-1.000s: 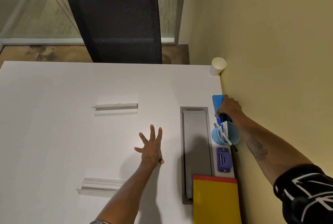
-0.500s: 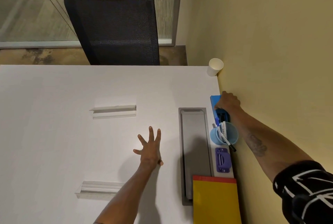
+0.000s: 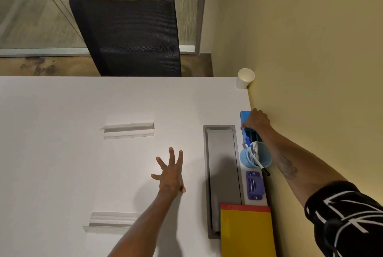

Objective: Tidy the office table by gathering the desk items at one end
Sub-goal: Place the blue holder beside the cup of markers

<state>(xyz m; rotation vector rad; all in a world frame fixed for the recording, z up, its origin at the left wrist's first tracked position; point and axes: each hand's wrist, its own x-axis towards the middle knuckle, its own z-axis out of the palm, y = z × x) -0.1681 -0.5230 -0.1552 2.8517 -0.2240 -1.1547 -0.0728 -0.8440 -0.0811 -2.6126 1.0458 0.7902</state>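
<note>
My right hand (image 3: 256, 120) rests on a blue box (image 3: 245, 115) by the wall at the table's right edge, fingers closed over its top. Just nearer stands a light blue cup (image 3: 256, 157) holding several markers (image 3: 253, 149). A purple hole punch (image 3: 255, 185) lies nearer still, then a yellow folder with a red edge (image 3: 246, 232). A white paper cup (image 3: 245, 78) sits at the far right corner. My left hand (image 3: 171, 174) presses flat on the white table (image 3: 62, 163), fingers spread, holding nothing.
A grey cable tray lid (image 3: 222, 174) is set into the table left of the items. Two clear acrylic holders (image 3: 128, 130) (image 3: 109, 221) lie on the left half. A black mesh chair (image 3: 128, 33) stands behind the far edge. The yellow wall (image 3: 310, 70) runs along the right.
My right hand has slid a little farther along the wall on the blue box. The view shifted slightly. My left hand stays flat on the table.
</note>
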